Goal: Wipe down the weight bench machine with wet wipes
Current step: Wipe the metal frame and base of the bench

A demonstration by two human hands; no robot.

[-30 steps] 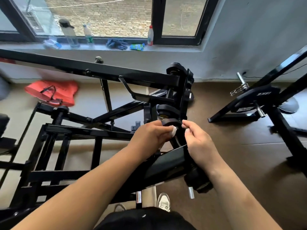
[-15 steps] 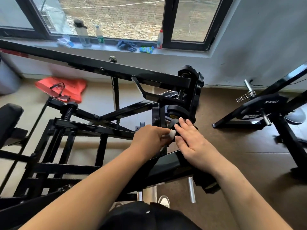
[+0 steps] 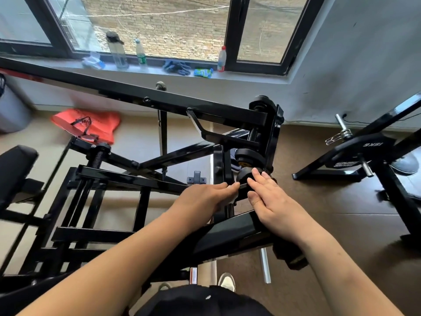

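The black steel weight bench machine (image 3: 182, 106) fills the middle of the view, its long bar running from upper left to a pivot at right. My left hand (image 3: 202, 199) reaches to a bracket beside a black round roller (image 3: 242, 176). A bit of the white wet wipe (image 3: 229, 201) shows under its fingers; most of the wipe is hidden. My right hand (image 3: 271, 201) lies flat with straight fingers, its fingertips on the roller and its palm over the sloping black beam (image 3: 227, 233) below.
A 15 kg weight plate (image 3: 355, 153) sits on a second black frame at right. An orange bag (image 3: 91, 124) lies on the floor. A black pad (image 3: 13, 167) is at left. The window sill holds bottles, blue gloves (image 3: 176, 66) and a green packet (image 3: 203, 72).
My right hand went from pinching at the wipe to lying flat on the roller. My left hand slid slightly right along the bracket, and the wipe is now mostly hidden. The view shifted left.
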